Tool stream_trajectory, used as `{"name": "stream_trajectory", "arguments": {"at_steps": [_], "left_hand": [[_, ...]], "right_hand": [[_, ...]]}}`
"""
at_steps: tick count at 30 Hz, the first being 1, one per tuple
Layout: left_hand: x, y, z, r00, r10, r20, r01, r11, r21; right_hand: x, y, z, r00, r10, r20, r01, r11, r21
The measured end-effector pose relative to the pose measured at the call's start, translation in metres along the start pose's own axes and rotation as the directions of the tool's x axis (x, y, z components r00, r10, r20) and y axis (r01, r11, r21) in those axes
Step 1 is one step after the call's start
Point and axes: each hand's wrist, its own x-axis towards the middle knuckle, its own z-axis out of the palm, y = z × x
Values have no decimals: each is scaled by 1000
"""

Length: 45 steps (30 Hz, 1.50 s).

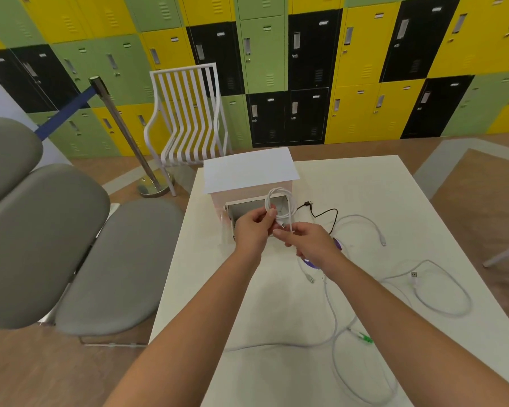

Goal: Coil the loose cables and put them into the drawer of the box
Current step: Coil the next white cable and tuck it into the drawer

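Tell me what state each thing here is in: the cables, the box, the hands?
white cable: coiled, held over the drawer
drawer: open
left hand: pinching the coil
right hand: gripping the coil's lower end
black cable: loose on the table
grey cables: loose, uncoiled

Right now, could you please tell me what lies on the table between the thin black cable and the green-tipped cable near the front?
In the head view, loose white cables lie between the thin black cable and the green-tipped cable on the white table.
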Motion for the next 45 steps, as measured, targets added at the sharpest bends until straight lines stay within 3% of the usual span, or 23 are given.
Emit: {"name": "stream_trajectory", "arguments": {"at_steps": [4, 15, 21, 29, 33, 38, 41, 43, 45], "left_hand": [[-1, 1, 3, 995, -73, 66, 77, 995, -64], [-5, 2, -3, 968, -190, 162, 192, 981, 8], [-5, -1, -5, 952, -218, 217, 241, 966, -88], [2, 10, -13, 940, -219, 261, 237, 971, -42], [1, 6, -13, 969, -129, 212, 118, 991, 63], [-1, 2, -10, 986, -84, 144, 67, 991, 116], [2, 8, -14, 969, -128, 210, 55, 944, 324], [5, 16, -16, 952, -182, 247, 29, 854, 520], [6, 26, -18, 924, -270, 272, 68, 814, 578]], "right_hand": [[4, 2, -1, 989, -8, -150, 16, 999, 49], [7, 0, -4, 968, 77, -240, -32, 982, 187], [8, -4, -8, 980, 30, -196, -9, 994, 108], [17, -8, -20, 977, -30, -212, 15, 997, -73], [19, -10, -19, 972, -56, -229, 34, 995, -96], [20, -10, -16, 963, -50, -264, 31, 997, -76], [18, -10, -19, 968, -64, -241, 26, 987, -161], [18, -13, -19, 971, -94, -220, 43, 973, -227], [19, -17, -20, 976, -109, -188, 53, 958, -282]]}}
